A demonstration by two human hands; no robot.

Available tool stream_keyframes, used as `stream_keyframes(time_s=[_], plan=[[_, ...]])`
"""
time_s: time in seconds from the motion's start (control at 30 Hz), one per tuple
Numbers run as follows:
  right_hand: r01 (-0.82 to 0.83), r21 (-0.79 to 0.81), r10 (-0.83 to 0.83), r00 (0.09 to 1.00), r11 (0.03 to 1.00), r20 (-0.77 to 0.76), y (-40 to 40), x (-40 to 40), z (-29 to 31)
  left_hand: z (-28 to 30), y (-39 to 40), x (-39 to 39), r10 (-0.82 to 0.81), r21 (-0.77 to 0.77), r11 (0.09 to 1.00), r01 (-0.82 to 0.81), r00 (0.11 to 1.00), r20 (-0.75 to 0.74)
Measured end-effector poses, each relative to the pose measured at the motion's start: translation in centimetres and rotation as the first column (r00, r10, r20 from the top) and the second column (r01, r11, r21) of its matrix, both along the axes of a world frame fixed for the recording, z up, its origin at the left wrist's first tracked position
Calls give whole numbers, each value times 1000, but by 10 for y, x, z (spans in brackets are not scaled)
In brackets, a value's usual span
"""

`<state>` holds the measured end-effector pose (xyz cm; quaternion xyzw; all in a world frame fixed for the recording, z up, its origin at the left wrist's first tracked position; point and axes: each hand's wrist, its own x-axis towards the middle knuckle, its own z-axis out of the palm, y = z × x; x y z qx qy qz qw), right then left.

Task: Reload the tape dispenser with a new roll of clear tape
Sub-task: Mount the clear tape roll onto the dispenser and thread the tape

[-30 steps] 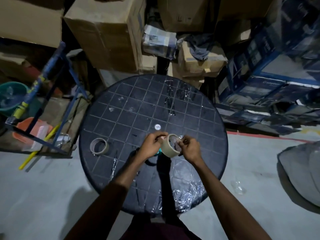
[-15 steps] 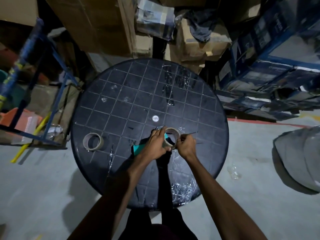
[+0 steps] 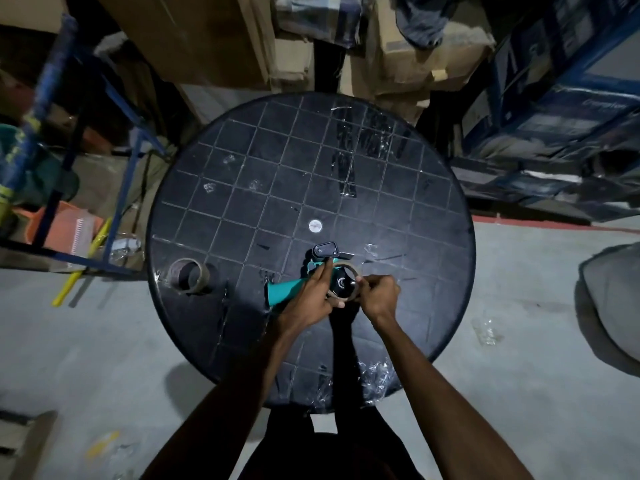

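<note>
A teal-handled tape dispenser (image 3: 284, 289) lies on the round black table (image 3: 242, 209), its black head (image 3: 325, 250) pointing away from me. A roll of clear tape (image 3: 349, 268) sits over the dispenser's black hub. My left hand (image 3: 311, 296) lies across the dispenser body, its index finger stretched along the roll's left side. My right hand (image 3: 379, 295) pinches the roll's right rim. An empty brown cardboard core (image 3: 188, 274) stands on the table to the left.
Crumpled clear tape scraps (image 3: 375, 375) hang at the table's near edge, and more tape strips (image 3: 360, 140) stick to its far side. Cardboard boxes (image 3: 194, 36) crowd behind the table, a blue metal frame (image 3: 79, 140) stands left, and blue cartons (image 3: 561, 81) stack at right.
The roll came down from in front of me onto the dispenser's hub on the table. Both hands dropped with it, and my view shifted closer over the table.
</note>
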<state>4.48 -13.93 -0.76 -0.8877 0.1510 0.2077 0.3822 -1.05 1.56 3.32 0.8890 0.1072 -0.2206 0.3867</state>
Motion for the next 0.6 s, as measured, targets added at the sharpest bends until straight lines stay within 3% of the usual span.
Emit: stream_keyframes(time_s=[0.33,0.6], plan=[[41,22,-41,999,999,28,-16,1,-1,-8,-8,11,-118,31,993,116,991,57],[-6,56,3,999,998,48,-16,0,0,-22,-5,6,-65,12,998,65,997,52]])
